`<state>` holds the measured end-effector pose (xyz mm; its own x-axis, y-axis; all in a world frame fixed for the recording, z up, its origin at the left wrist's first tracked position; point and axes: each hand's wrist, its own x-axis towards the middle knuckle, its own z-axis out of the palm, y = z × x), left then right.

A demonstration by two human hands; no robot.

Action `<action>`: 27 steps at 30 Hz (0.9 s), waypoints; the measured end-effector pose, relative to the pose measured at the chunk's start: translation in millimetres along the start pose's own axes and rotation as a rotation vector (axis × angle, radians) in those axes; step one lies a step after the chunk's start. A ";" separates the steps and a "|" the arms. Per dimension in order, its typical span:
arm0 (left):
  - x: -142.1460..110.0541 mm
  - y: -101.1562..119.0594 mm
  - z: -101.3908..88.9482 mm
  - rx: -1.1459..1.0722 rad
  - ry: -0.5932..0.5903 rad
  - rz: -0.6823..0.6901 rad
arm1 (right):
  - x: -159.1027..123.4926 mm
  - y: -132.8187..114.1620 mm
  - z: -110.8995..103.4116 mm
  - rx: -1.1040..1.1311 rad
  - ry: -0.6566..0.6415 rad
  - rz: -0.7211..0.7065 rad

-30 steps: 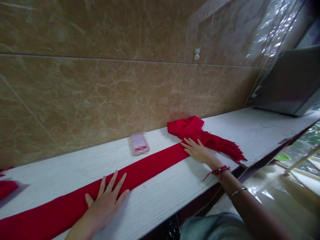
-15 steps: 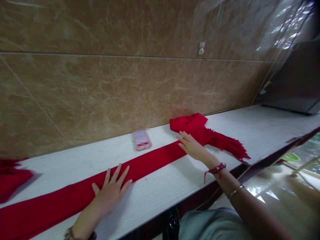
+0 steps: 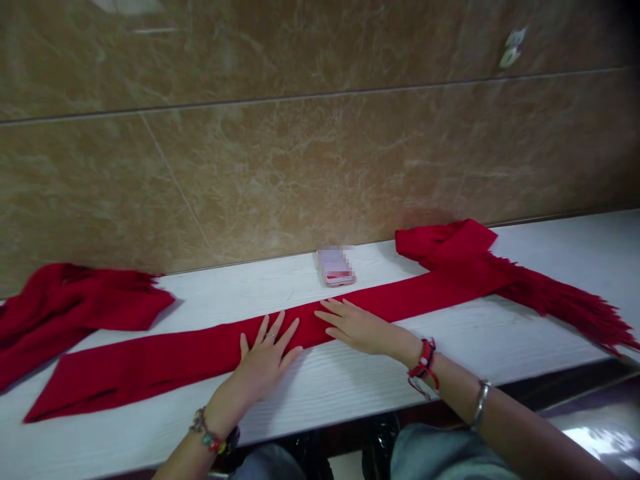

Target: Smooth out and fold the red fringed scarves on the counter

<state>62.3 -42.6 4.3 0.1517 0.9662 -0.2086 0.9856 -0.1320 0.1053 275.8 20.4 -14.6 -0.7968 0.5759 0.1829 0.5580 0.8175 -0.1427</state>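
A long red scarf [image 3: 180, 357] lies folded into a flat strip along the white tabletop. Its fringed end [image 3: 565, 300] trails off at the right, and a bunched part [image 3: 445, 240] rests against the wall. My left hand [image 3: 265, 360] lies on the middle of the strip with its fingers spread, a ring on one finger. Just to its right, my right hand [image 3: 355, 327] rests on the same strip, fingers stretched out. Neither hand grips the cloth.
A bunched red cloth with a fringe [image 3: 95, 300] lies at the left by the wall. A phone [image 3: 336, 267], partly blurred, sits behind the strip. The white table [image 3: 380, 387] runs along a brown tiled wall [image 3: 300, 173].
My right hand has slid left along the strip, from near the bunched part to beside my left hand. The view has swung left, bringing the strip's left end and the other red cloth into sight.
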 end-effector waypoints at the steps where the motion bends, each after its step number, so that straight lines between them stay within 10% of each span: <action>1: -3.7 -4.6 -1.2 -0.004 -0.004 -0.013 | 4.4 -2.4 1.5 -0.011 0.001 -0.017; 20: -50.6 -119.1 8.8 0.034 0.115 -0.410 | 100.4 -68.8 27.4 0.090 -0.130 -0.301; 27: -76.9 -227.0 16.7 0.176 0.313 -0.513 | 96.2 -68.4 28.6 0.121 -0.133 -0.319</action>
<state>-171.9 -90.6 -19.8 -0.3464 0.9320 0.1069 0.9289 0.3567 -0.0999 154.3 19.6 -15.0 -0.9539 0.2795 0.1096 0.2520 0.9437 -0.2141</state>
